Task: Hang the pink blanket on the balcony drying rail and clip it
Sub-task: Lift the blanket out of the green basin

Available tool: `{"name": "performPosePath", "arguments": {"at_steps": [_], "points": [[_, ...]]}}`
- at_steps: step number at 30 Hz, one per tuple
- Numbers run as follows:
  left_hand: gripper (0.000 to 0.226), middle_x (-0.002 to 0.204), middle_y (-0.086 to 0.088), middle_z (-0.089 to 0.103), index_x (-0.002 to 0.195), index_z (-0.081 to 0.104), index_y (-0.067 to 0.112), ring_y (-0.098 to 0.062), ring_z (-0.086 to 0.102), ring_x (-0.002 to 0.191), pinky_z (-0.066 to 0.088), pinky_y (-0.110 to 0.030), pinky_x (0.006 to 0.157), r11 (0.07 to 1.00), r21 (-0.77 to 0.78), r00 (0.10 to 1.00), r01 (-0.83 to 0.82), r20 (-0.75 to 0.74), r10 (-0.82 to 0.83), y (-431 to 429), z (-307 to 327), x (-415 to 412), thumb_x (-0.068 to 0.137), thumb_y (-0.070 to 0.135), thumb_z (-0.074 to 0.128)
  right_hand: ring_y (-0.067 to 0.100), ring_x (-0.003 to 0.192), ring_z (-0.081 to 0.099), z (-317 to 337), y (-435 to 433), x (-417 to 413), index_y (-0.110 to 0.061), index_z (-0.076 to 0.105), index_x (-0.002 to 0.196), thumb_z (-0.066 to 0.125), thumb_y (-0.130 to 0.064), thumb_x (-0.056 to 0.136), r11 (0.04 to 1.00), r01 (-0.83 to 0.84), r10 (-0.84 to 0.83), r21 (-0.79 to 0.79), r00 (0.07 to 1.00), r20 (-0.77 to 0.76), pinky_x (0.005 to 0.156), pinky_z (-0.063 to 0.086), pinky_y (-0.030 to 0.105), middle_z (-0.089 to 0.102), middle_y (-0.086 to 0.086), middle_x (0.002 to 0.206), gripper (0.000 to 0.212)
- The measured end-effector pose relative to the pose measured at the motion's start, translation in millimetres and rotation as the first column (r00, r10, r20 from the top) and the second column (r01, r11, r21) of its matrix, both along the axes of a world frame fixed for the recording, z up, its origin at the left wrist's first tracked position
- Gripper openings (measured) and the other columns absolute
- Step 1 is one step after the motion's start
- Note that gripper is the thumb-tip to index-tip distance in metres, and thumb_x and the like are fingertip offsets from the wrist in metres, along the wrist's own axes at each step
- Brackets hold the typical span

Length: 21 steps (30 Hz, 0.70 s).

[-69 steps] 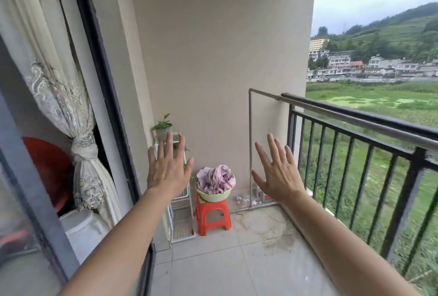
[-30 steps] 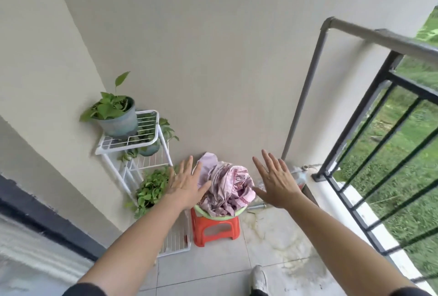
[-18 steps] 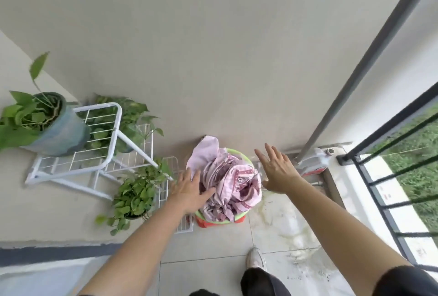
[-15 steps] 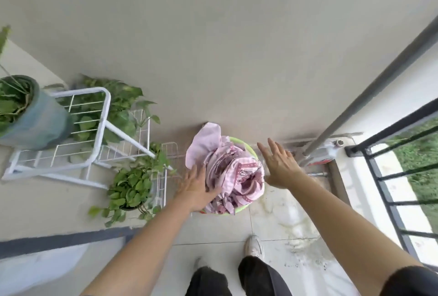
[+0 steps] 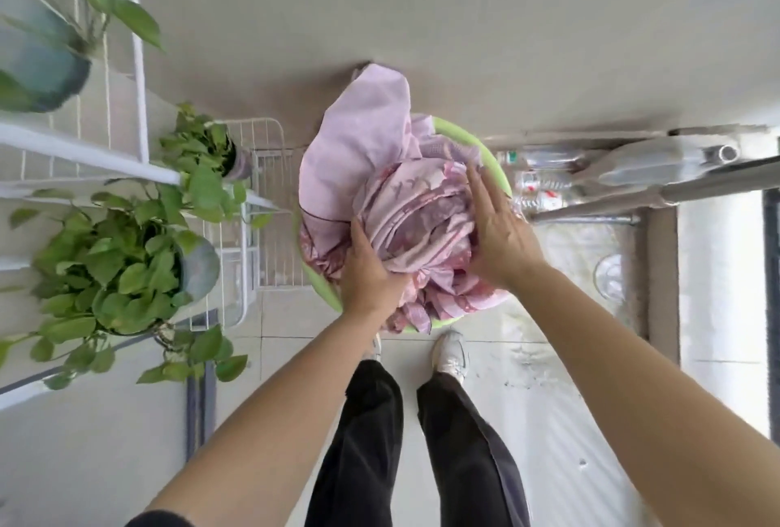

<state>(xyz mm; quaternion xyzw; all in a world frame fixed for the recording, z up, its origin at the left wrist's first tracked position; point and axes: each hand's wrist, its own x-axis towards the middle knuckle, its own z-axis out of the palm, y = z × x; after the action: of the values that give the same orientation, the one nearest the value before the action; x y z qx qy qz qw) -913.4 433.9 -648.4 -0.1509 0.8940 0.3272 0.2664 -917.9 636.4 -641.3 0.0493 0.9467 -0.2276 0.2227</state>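
Observation:
The pink blanket [image 5: 380,172] lies crumpled in a light green basin [image 5: 489,155] by the beige wall, directly below me. My left hand [image 5: 371,269] clasps the bundle's near left side, its fingers dug into the folds. My right hand [image 5: 498,239] presses against the right side, fingers stretched along the cloth and thumb tucked into it. The grey metal post of the drying rail [image 5: 717,184] crosses the right edge. No clips are in view.
A white wire plant rack [image 5: 139,104] with several leafy potted plants [image 5: 122,264] stands close on the left. A white jug [image 5: 658,159] and plastic bottles [image 5: 544,184] lie on the floor at right. My legs and white shoes [image 5: 451,353] stand on the tiled floor.
I have bent down over the basin. Both hands went from spread open beside the blanket to closing on its two sides.

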Motion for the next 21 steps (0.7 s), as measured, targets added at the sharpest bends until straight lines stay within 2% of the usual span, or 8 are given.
{"name": "performPosePath", "arguments": {"at_steps": [3, 5, 8, 10, 12, 15, 18, 21], "points": [[0.077, 0.120, 0.000, 0.065, 0.141, 0.038, 0.026, -0.024, 0.063, 0.108, 0.054, -0.040, 0.090, 0.995, -0.012, 0.995, 0.095, -0.028, -0.095, -18.6, -11.6, -10.4, 0.074, 0.024, 0.078, 0.040, 0.114, 0.059, -13.3, -0.6, -14.8, -0.031, -0.016, 0.156, 0.074, -0.023, 0.069, 0.999, 0.029, -0.030, 0.020, 0.997, 0.067, 0.080, 0.052, 0.042, 0.042, 0.018, 0.149, 0.125], [0.069, 0.114, 0.000, 0.068, 0.138, 0.043, 0.026, -0.024, 0.064, 0.104, 0.056, -0.039, 0.087, 0.988, -0.018, 0.987, 0.154, -0.043, -0.154, -30.7, -13.2, -13.6, 0.077, 0.015, 0.074, 0.037, 0.110, 0.060, -15.5, -5.7, -19.3, -0.032, 0.000, 0.156, 0.080, -0.037, 0.066, 0.996, -0.051, 0.038, 0.070, 0.985, 0.171, 0.087, 0.053, 0.044, 0.053, 0.013, 0.132, 0.120], [0.054, 0.103, -0.005, 0.069, 0.128, 0.053, 0.018, -0.028, 0.066, 0.095, 0.057, -0.041, 0.077, 0.976, -0.058, 0.971, 0.211, -0.103, -0.216, -45.6, -5.2, -12.0, 0.078, 0.009, 0.070, 0.025, 0.080, 0.064, -8.4, -21.5, -15.4, -0.023, 0.045, 0.135, 0.073, -0.046, 0.070, 0.977, -0.145, 0.111, 0.157, 0.972, 0.207, 0.075, 0.054, 0.037, 0.054, -0.006, 0.084, 0.074], [0.038, 0.093, -0.005, 0.069, 0.114, 0.060, 0.016, -0.030, 0.065, 0.086, 0.055, -0.038, 0.068, 0.969, -0.091, 0.961, 0.228, -0.138, -0.239, -53.0, 5.0, -11.3, 0.077, 0.008, 0.068, 0.021, 0.068, 0.060, 2.1, -28.4, -7.8, -0.021, 0.060, 0.110, 0.067, -0.038, 0.072, 0.979, -0.092, 0.069, 0.185, 0.990, 0.126, 0.078, 0.055, 0.038, 0.052, -0.009, 0.068, 0.042], [0.026, 0.085, -0.006, 0.066, 0.099, 0.061, 0.014, -0.032, 0.063, 0.079, 0.047, -0.033, 0.060, 0.969, -0.132, 0.956, 0.210, -0.177, -0.232, -58.0, 20.3, -13.8, 0.074, 0.006, 0.066, 0.027, 0.088, 0.062, 16.0, -28.2, 0.7, -0.020, 0.065, 0.100, 0.068, -0.033, 0.065, 0.976, -0.057, 0.058, 0.211, 0.998, 0.000, 0.094, 0.051, 0.048, 0.063, -0.001, 0.080, 0.037], [0.030, 0.094, -0.008, 0.060, 0.094, 0.063, 0.010, -0.028, 0.056, 0.090, 0.046, -0.032, 0.065, 0.969, -0.124, 0.925, 0.212, -0.293, -0.240, -56.8, 58.7, -21.0, 0.068, 0.017, 0.078, 0.035, 0.115, 0.055, 54.0, -22.9, 7.4, -0.017, 0.065, 0.116, 0.072, -0.035, 0.066, 0.995, -0.037, 0.048, 0.093, 0.993, -0.112, 0.100, 0.048, 0.050, 0.064, 0.009, 0.114, 0.054], [0.048, 0.103, -0.009, 0.058, 0.100, 0.062, 0.005, -0.027, 0.055, 0.096, 0.049, -0.035, 0.072, 0.977, -0.060, 0.891, 0.206, -0.401, -0.213, -46.8, 115.1, -33.2, 0.062, 0.022, 0.086, 0.031, 0.083, 0.068, 115.1, -18.0, 1.8, -0.017, 0.056, 0.112, 0.068, -0.033, 0.074, 0.989, 0.101, -0.106, -0.106, 0.994, -0.036, 0.069, 0.054, 0.032, 0.068, 0.005, 0.089, 0.043], [0.041, 0.088, -0.005, 0.066, 0.093, 0.060, 0.015, -0.027, 0.062, 0.079, 0.047, -0.031, 0.062, 0.985, -0.008, 0.882, 0.173, -0.443, -0.159, -41.9, 190.4, -53.5, 0.063, 0.026, 0.087, 0.037, 0.080, 0.069, 190.6, -16.7, -12.6, -0.020, 0.046, 0.115, 0.064, -0.042, 0.072, 0.992, 0.110, -0.114, -0.063, 0.991, -0.072, 0.065, 0.053, 0.038, 0.072, 0.012, 0.089, 0.051]]}}
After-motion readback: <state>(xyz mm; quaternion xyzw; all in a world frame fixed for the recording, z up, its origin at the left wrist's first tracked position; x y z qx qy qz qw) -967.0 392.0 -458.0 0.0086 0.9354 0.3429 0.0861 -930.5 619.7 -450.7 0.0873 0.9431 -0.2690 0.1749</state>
